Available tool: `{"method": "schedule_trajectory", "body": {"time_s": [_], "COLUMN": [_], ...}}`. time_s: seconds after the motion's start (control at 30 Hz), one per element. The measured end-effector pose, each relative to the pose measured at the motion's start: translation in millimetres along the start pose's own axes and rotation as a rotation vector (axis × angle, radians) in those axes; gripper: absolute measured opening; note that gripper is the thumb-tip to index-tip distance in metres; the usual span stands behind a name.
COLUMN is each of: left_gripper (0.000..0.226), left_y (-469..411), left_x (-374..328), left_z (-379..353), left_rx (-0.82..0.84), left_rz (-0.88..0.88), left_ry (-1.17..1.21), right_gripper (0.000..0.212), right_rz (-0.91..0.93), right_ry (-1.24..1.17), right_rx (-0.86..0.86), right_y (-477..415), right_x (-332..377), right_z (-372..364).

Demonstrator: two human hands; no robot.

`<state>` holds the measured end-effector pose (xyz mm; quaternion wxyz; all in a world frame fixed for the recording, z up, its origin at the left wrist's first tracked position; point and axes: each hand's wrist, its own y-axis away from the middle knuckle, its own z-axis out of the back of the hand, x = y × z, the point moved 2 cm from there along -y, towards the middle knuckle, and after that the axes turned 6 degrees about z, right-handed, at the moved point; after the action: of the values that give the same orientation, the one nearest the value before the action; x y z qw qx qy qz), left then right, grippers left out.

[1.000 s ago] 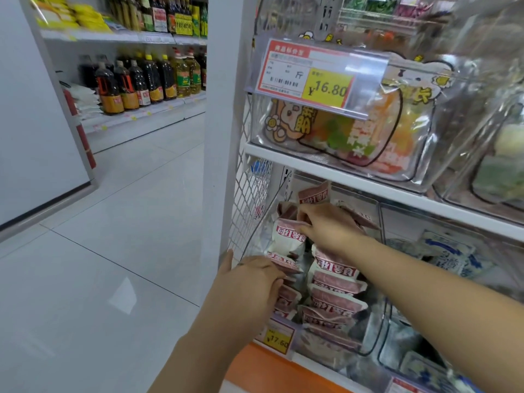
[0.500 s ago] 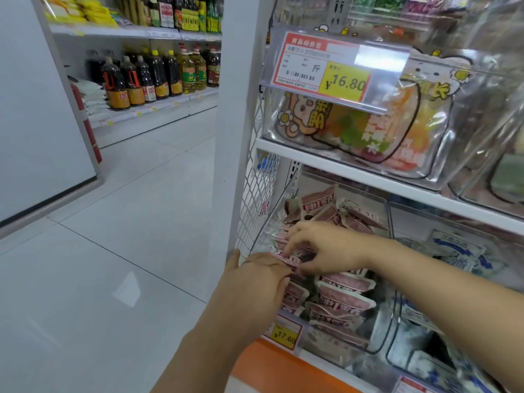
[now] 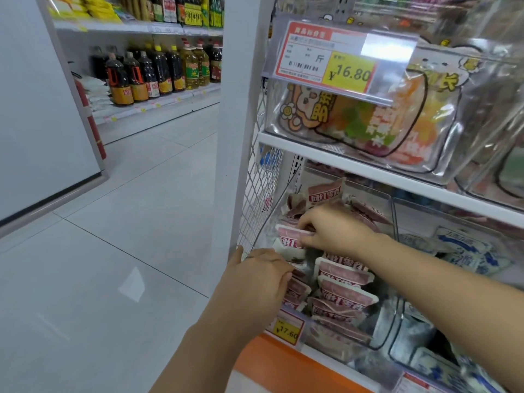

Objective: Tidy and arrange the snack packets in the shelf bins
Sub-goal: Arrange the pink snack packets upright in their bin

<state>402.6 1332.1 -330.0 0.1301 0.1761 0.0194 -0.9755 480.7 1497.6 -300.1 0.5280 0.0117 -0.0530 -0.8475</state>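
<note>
Shop aisle with a pale grey tiled floor (image 3: 127, 222). On the far shelving, bottles of dark sauce and yellow oil (image 3: 158, 72) stand in rows. The near shelf unit has a white upright (image 3: 235, 137), a wire mesh side panel (image 3: 261, 199) and an orange base strip (image 3: 283, 364).

Upper shelf: an upper clear bin (image 3: 270, 109) holds one large cartoon-printed packet (image 3: 354, 126) with mixed-colour contents. A price tag reading 16.80 (image 3: 329, 58) is clipped across its front.

Lower shelf: the leftmost clear bin (image 3: 392, 219) holds pink-and-white snack packets (image 3: 346, 282). The front ones stand in overlapping rows and the rear ones lie tumbled at angles. A yellow tag reading 17.60 (image 3: 287, 331) sits at the bin's front edge. The neighbouring bin (image 3: 414, 333) to the right holds blue-and-white packets (image 3: 465, 248), lying loose.

The right hand (image 3: 337, 231) reaches into the leftmost bin. Its thumb and fingers pinch the top edge of one pinched packet (image 3: 292, 239), which is at the bin's left side, near the mesh.

The left hand (image 3: 255, 285) is at the front-left corner of the same bin, its back towards the camera. The thumb is raised beside the mesh and the fingers are bent over the front-left packets. Whether they grip one cannot be told.
</note>
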Motion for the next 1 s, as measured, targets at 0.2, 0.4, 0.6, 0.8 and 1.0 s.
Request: {"method": "schedule_trajectory", "body": {"time_s": [0.2,0.4,0.6,0.8,1.0], "left_gripper": [0.035,0.036,0.038,0.038,0.043], "left_y": [-1,2,3,-1,-1], "left_x": [-1,-2,-2,-3,-1], "left_z": [0,4,4,-1,-2], "left_rx": [0.015,0.0,-0.027,-0.04,-0.024], "left_rz": [0.014,0.019,0.013,-0.004,-0.018], "left_ry": [0.007,0.044,0.067,0.097,0.061], "right_gripper": [0.039,0.04,0.037,0.041,0.039], "right_rz": [0.077,0.047,-0.008,0.035,-0.105], "right_ry": [0.156,-0.026,-0.378,-0.125,0.002], "right_rx": [0.135,0.203,0.331,0.183,-0.174], "right_y": [-8,-11,-10,-7,23], "right_x": [5,5,-7,7,12], "right_z": [-18,-5,2,4,14]}}
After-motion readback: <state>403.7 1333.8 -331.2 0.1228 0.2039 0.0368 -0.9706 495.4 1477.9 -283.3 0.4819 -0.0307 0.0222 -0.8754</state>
